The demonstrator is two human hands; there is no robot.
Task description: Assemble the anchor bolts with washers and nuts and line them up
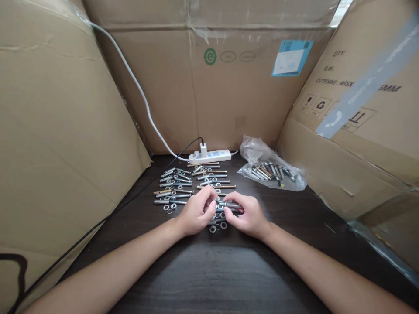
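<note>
My left hand [196, 213] was pinched nearly closed, thumb and forefinger on the left end of a silver metal bolt with a cylindrical sleeve [232, 204], just below the centre of the frame. My right hand [252, 216] curled thumb and forefinger closely around its sleeved right end; how hard either hand pressed, I could not tell. I judged the step to be fingertip work on this one bolt's parts, and the next move seemed to call for holding it level with one hand while the other handled its small fittings.

Just below my fingers lay a silver hexagonal nut [212, 229] and a flat round silver washer [223, 225] on the dark wood-grain worktop [209, 270]. Left of centre were rows of silver and brassy bolts and sleeves [173, 196], and more long bolts [214, 176] lay above my hands. Beyond them stood a white plastic power strip [222, 155]; right of it, a clear plastic bag [253, 150] held similar metal bolts [275, 170]. Brown cardboard panels [229, 109] rose behind and at both sides.
</note>
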